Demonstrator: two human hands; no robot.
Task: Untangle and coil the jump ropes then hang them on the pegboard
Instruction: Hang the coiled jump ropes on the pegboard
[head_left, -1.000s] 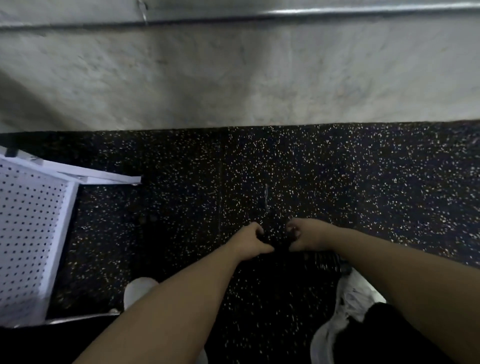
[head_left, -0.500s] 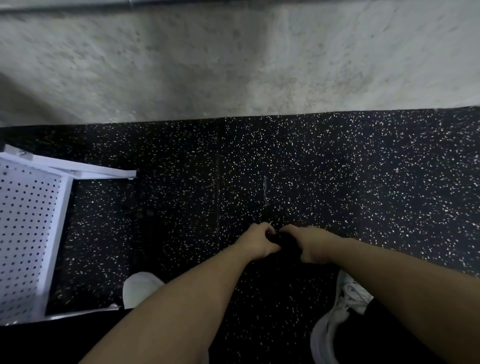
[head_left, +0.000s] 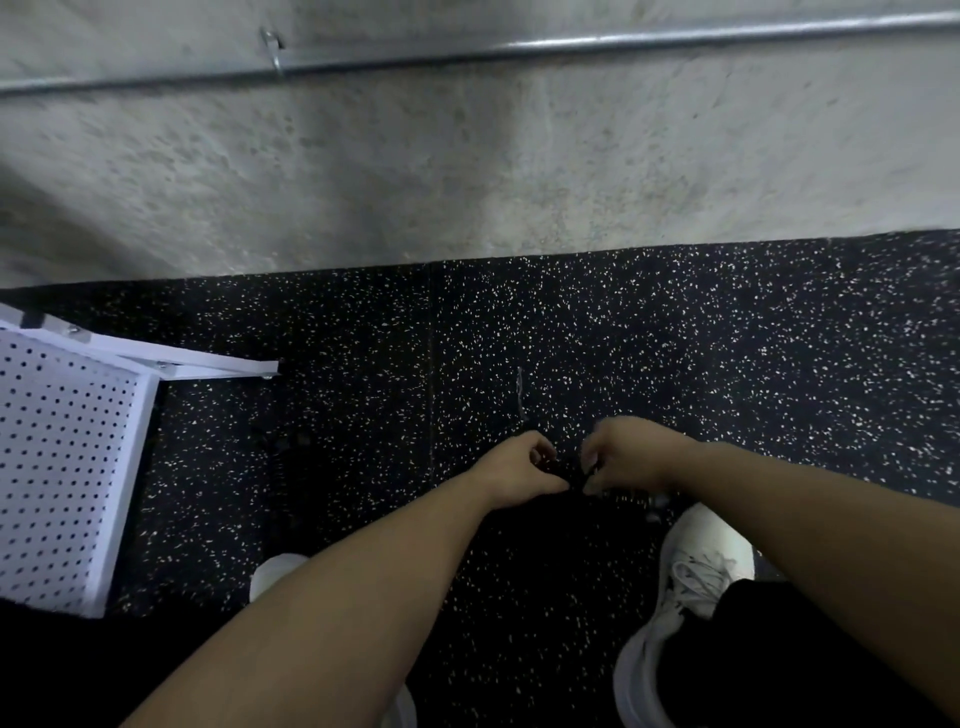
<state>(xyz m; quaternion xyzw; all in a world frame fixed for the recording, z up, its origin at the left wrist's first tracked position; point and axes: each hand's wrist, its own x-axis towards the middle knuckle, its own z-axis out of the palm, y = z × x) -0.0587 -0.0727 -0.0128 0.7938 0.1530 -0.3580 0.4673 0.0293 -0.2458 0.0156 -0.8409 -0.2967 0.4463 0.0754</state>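
Your left hand (head_left: 514, 470) and right hand (head_left: 626, 457) sit close together, fingers curled, both pinching a black jump rope (head_left: 569, 470) barely visible against the speckled floor (head_left: 727, 364). The white pegboard (head_left: 62, 467) stands well left.

Jump rope (head_left: 569, 470): black cord, barely distinguishable against the dark floor; a small bunched section shows between the two hands, low over the floor just ahead of the person's feet. Its length, handles and degree of tangling cannot be made out.

Pegboard (head_left: 57, 467): white perforated panel with regular rows of small round holes and a white frame; stands at the far left, well apart from the rope. No rope visible on it.
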